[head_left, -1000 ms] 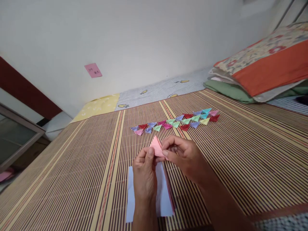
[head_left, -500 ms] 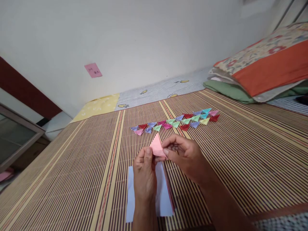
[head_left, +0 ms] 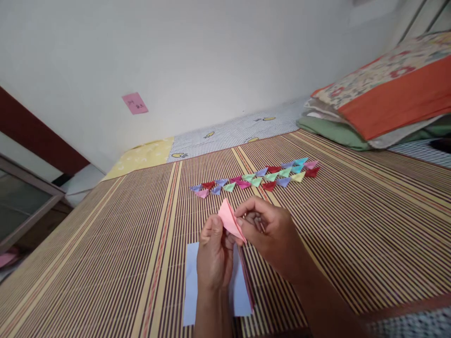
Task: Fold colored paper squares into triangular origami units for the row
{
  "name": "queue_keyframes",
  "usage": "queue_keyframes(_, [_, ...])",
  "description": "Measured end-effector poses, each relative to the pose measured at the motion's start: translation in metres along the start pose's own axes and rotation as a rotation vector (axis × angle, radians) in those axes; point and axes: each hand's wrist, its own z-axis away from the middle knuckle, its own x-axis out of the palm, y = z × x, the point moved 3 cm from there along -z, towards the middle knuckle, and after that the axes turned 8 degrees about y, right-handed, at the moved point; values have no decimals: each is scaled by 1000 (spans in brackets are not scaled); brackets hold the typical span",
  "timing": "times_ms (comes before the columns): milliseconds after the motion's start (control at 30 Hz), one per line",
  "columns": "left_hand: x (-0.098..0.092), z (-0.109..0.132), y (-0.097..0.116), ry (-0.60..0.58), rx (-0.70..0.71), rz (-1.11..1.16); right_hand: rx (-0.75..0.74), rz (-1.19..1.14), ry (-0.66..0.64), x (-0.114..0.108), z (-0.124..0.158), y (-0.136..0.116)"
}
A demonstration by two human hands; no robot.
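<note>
A small piece of folded pink paper [head_left: 229,219] is held up between my two hands, its layers bent and slightly parted. My left hand [head_left: 214,253] pinches its left side with the thumb in front and fingers behind. From the right, my right hand [head_left: 269,227] grips the paper's right edge between thumb and forefinger, the other fingers curled. Beneath my left forearm lies a stack of paper sheets [head_left: 190,281] with a pale blue sheet on top. Beyond my hands, several small folded paper pieces [head_left: 242,184] in many colours lie in slanting rows.
The striped bamboo mat [head_left: 116,263] covers the bed. Against the wall runs a checked cloth [head_left: 229,135] beside a yellow cloth [head_left: 141,156]. A floral and orange pillow [head_left: 398,101] sits on folded bedding at the right. A pink note [head_left: 135,103] is on the wall.
The pink paper has turned from a nearly flat triangle to a narrower, bent shape with its edge toward me. Both hands have shifted only slightly and keep hold of it.
</note>
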Motion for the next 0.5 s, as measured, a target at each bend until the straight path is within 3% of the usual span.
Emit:
queue_keyframes(167, [-2, 0, -1, 20, 114, -86, -202, 236, 103, 3, 0, -1])
queue_keyframes(333, [-4, 0, 0, 33, 157, -177, -301, 187, 48, 7, 0, 4])
queue_keyframes(500, [-4, 0, 3, 63, 121, -141, -405, 283, 11, 10, -1, 9])
